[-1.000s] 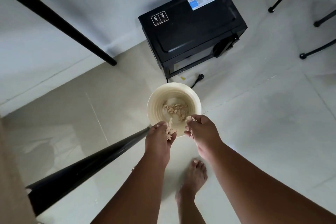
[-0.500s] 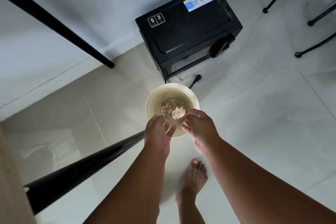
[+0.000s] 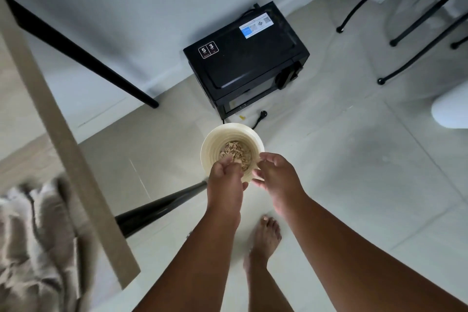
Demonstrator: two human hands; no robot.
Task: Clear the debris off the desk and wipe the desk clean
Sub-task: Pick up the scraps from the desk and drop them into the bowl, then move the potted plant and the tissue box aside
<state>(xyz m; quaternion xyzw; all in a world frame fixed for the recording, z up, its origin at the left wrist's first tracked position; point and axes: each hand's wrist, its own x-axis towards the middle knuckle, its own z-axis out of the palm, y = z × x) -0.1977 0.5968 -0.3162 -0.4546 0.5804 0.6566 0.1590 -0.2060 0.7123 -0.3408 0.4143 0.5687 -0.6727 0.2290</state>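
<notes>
Nearest on the left, a crumpled beige cloth (image 3: 33,248) lies blurred on the desk (image 3: 76,172), whose pale edge runs diagonally from the near corner up to the far left; a moment ago only a sliver of that edge showed, so the view has swung left. Two black desk legs (image 3: 157,208) slant beneath it. One bare foot (image 3: 266,235) stands on the tiled floor (image 3: 354,185), which lies open to the right.

Above the foot, the left hand (image 3: 225,182) has its fingers curled together over the cream waste bin (image 3: 231,149), though whether it pinches any scraps I cannot tell. The right hand (image 3: 278,175) is loosely spread, fingers relaxed, just beside the bin's near right rim. The debris (image 3: 236,153), one heap of tan shreds, sits in the bin's bottom; the scraps seen in both hands a second ago are no longer visible there.

Farther off, one black microwave oven (image 3: 248,63) stands against the wall, its plug (image 3: 263,113) loose on the floor. Far right, four thin black chair legs (image 3: 417,58) end on the tiles.
</notes>
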